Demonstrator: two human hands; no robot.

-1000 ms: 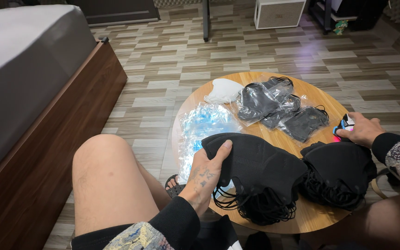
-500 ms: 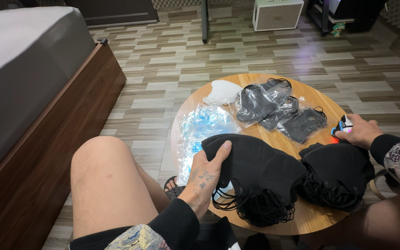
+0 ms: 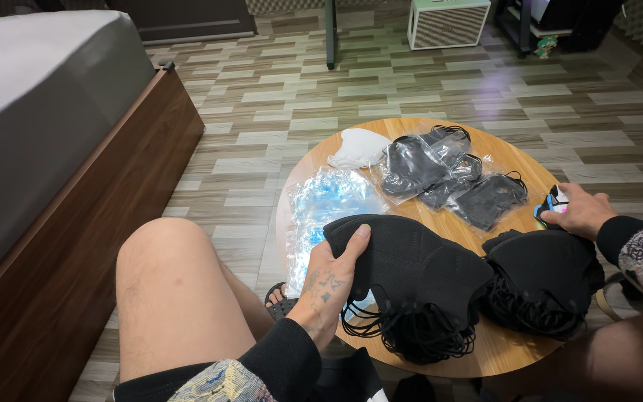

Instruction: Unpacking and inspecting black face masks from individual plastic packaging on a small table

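Left hand point(image 3: 329, 286) grip pinches the black mask stack point(image 3: 411, 279); right hand point(image 3: 586, 212) covers a small device point(image 3: 556, 201). The stack overhangs the desk point(image 3: 515, 350) rim and may slide off.

On the round wooden desk point(image 3: 519, 350) I note three clear plastic packages holding black face masks point(image 3: 444, 173), lying overlapped at the far middle of the top; their film is glossy and crinkled. Just beside them, at the far left edge, lies a white cup-shaped mask point(image 3: 357, 147), whether wrapped I cannot tell. On the near left of the desk I see a heap of clear, blue-tinted plastic wrappers point(image 3: 327, 208), crumpled and flat. At the right edge my right hand point(image 3: 583, 212) rests on a small multicoloured object point(image 3: 552, 202); I cannot tell whether it is a package. No signs or screens show.
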